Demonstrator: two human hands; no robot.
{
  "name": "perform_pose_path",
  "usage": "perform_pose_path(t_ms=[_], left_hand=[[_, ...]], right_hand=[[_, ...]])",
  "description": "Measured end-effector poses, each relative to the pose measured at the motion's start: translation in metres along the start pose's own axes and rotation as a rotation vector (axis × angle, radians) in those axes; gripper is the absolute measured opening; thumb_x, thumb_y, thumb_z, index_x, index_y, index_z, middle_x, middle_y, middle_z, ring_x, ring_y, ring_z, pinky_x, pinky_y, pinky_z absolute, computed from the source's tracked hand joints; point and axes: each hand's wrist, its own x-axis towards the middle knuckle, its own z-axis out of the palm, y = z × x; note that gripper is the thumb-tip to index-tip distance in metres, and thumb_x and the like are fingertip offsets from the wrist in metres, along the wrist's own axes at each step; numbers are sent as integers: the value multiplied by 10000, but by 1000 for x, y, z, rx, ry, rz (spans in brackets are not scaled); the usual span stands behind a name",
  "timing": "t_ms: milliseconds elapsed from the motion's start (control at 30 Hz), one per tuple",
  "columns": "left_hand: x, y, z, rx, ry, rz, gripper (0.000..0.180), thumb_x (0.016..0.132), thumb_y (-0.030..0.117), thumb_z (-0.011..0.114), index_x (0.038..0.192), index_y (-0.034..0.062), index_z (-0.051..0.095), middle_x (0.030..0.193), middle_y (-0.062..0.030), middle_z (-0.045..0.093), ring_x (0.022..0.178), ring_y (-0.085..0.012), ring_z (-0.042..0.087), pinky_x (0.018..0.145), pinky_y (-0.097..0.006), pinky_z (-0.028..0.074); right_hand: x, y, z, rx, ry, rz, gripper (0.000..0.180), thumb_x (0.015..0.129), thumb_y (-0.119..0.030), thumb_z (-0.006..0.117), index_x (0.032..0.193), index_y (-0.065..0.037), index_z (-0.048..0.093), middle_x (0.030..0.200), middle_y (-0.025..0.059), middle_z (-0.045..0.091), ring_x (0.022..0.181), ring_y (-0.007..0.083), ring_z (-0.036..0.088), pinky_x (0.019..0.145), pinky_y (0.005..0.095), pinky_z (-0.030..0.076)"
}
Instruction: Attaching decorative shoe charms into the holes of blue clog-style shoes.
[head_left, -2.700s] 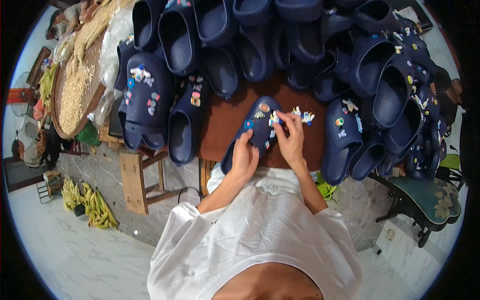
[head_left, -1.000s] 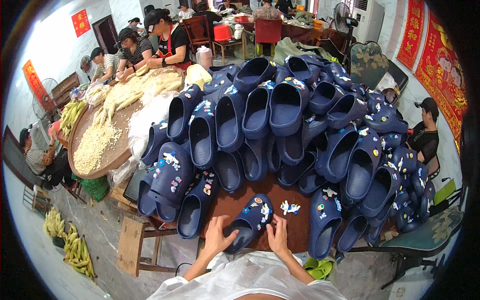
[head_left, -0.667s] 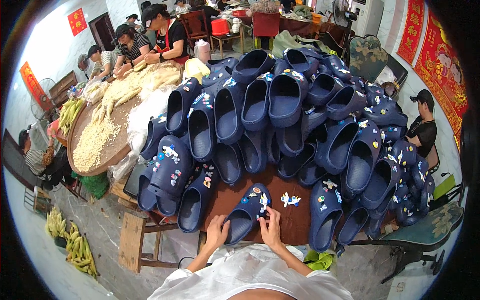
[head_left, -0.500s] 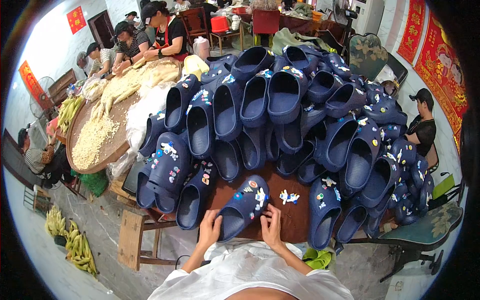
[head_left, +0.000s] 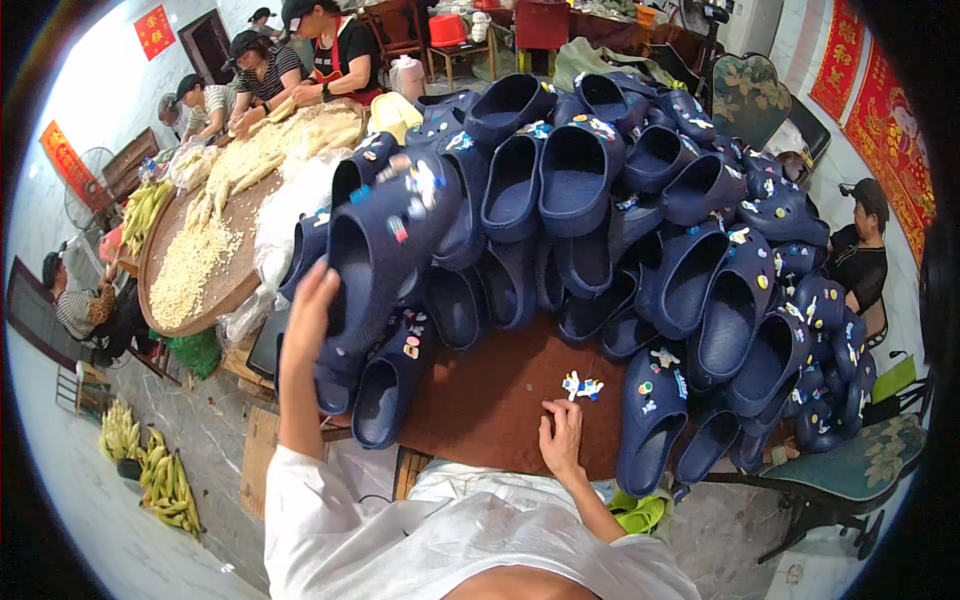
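Observation:
My left hand [head_left: 312, 305] is closed on the heel side of a navy clog [head_left: 400, 235] with colourful charms on its top. It holds this clog up at the left, in front of the piled clogs, and the clog is slightly blurred. My right hand [head_left: 563, 437] lies on the brown tabletop [head_left: 490, 390] with loosely bent fingers and nothing visible in them. Just beyond its fingertips are small white, blue and yellow figure charms [head_left: 582, 386]. One decorated clog [head_left: 390, 385] stands at the table's left edge, and another clog [head_left: 652, 420] at the right.
A large heap of navy clogs [head_left: 580, 185] covers the far side of the table. At left, people work around a round tray [head_left: 160, 215] of pale kernels. A wooden stool [head_left: 258, 465] stands at lower left. Another person [head_left: 860, 245] sits at the right.
My left hand has lifted the clog from the table's near edge up and left to the heap. My right hand has let go of it and moved slightly right, beside the charms.

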Motion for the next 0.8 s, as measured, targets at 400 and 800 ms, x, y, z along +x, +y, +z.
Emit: perform_pose_path(t_ms=[400,800], left_hand=[[250,103,99,782,48,136,407,868,260,495,1161,44,676,1157,-184,689,1087,-325,634,943,-427,461],[475,2,153,576,117,223,526,776,249,471,1094,-133,643,1107,-327,661,1064,-418,648,892,-452,492]], right_hand=[[3,3,6,-107,45,-95,249,810,-18,634,1057,-39,623,1079,163,552,1051,363,544,913,462,462],[4,2,14,-81,15,-102,259,801,-51,645,1060,-65,649,1087,128,557,1076,332,552,902,454,471]])
